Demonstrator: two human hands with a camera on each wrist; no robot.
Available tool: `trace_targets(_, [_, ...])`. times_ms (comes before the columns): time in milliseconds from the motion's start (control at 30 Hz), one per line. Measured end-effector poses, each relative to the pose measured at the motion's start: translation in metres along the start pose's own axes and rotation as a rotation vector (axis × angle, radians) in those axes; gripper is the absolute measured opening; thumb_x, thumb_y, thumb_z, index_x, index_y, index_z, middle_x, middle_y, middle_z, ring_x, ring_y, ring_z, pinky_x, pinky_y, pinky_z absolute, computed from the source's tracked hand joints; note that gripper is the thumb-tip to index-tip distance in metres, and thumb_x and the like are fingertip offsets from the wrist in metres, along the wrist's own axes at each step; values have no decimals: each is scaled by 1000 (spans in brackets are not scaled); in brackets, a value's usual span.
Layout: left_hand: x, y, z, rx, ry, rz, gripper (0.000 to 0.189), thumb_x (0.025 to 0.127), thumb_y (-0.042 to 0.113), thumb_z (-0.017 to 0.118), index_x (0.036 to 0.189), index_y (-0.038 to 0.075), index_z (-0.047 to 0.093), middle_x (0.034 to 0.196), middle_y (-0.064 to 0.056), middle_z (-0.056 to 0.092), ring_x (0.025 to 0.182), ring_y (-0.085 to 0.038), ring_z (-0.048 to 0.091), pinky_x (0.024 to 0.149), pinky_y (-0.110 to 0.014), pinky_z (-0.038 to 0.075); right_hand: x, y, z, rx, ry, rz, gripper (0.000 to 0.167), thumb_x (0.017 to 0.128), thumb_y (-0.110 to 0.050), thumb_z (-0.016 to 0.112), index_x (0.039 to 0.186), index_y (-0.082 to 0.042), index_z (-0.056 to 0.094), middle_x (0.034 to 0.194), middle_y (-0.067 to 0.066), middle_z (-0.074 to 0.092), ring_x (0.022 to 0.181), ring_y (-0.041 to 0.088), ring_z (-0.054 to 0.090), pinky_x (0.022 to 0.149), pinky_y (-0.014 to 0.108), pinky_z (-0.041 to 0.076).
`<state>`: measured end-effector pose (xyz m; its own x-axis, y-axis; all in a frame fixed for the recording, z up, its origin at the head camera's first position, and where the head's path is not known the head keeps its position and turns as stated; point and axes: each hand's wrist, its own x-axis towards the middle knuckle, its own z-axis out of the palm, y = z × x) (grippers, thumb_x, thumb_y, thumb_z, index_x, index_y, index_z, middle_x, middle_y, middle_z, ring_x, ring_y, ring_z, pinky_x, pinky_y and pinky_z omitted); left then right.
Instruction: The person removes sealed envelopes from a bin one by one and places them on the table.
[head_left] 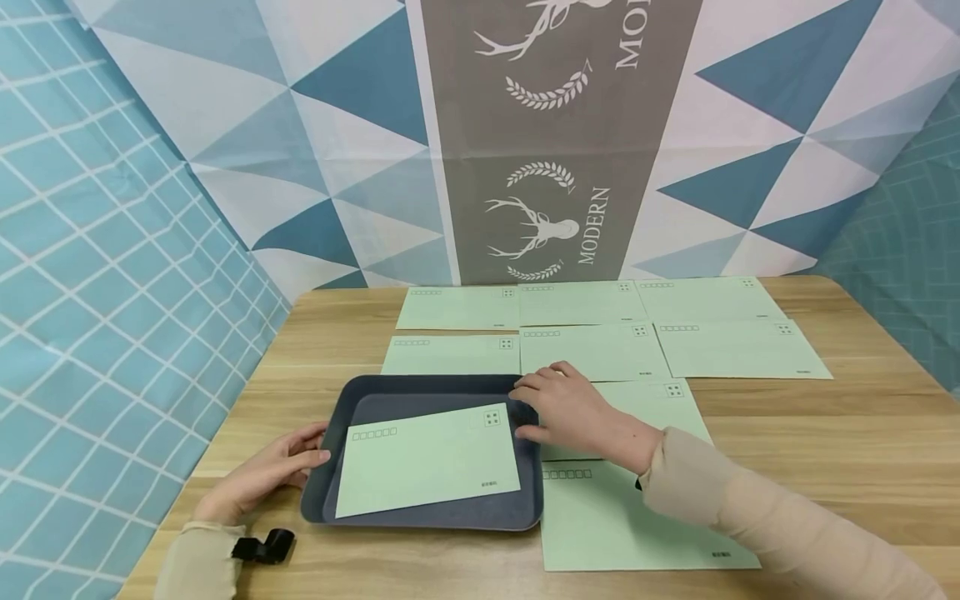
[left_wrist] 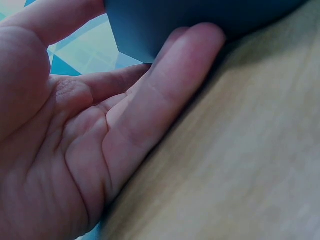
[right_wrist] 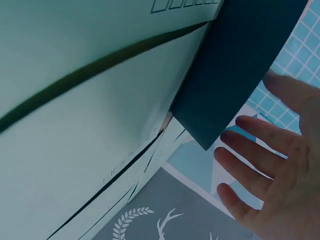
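Observation:
A dark grey tray (head_left: 420, 518) stands on the wooden table, and one pale green envelope (head_left: 431, 467) lies at a slant inside it. At the tray's left side, my left hand (head_left: 270, 467) holds the rim, thumb over it and fingers against the outer wall. In the left wrist view, fingers (left_wrist: 165, 85) touch the tray's dark wall (left_wrist: 165, 25). Over the upper right corner hovers my right hand (head_left: 566, 408), its fingers spread and bent loosely. The right wrist view has that hand (right_wrist: 280, 165) beside the tray wall (right_wrist: 225, 70), with nothing in its grasp.
Several pale green envelopes (head_left: 585, 354) lie in rows behind and right of the tray, some partly hidden by the tray and right arm. A large envelope (head_left: 637, 525) lies at the front right. Patterned cloth (head_left: 352, 125) hangs behind the table (head_left: 810, 450).

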<state>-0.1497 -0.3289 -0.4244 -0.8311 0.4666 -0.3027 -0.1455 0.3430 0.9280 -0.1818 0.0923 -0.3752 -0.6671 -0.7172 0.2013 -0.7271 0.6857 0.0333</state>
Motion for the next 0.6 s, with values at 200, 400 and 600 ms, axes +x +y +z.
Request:
trace_targets(200, [-1, 0, 0, 0, 17, -8, 65, 96, 17, 43, 139, -13, 5, 123, -15, 46, 96, -19, 60, 73, -42, 53, 1, -3, 2, 20, -143, 47, 88, 66, -67, 63, 133, -12, 47, 129, 7, 50, 119, 25, 45, 100, 45, 31])
trace_targets(400, [-1, 1, 1, -1, 17, -12, 66, 96, 18, 43, 140, -13, 5, 123, -14, 46, 96, -18, 60, 73, -43, 53, 4, -9, 5, 3, -164, 50, 96, 65, -72, 61, 135, -8, 44, 127, 9, 50, 118, 26, 42, 100, 44, 29])
trace_targets(600, [-1, 0, 1, 2, 19, -10, 65, 96, 18, 43, 139, -13, 5, 124, -18, 44, 95, -20, 60, 73, -43, 53, 9, -16, 14, -34, -158, 46, 96, 63, -74, 60, 130, -6, 49, 120, 9, 51, 113, 26, 43, 99, 43, 30])
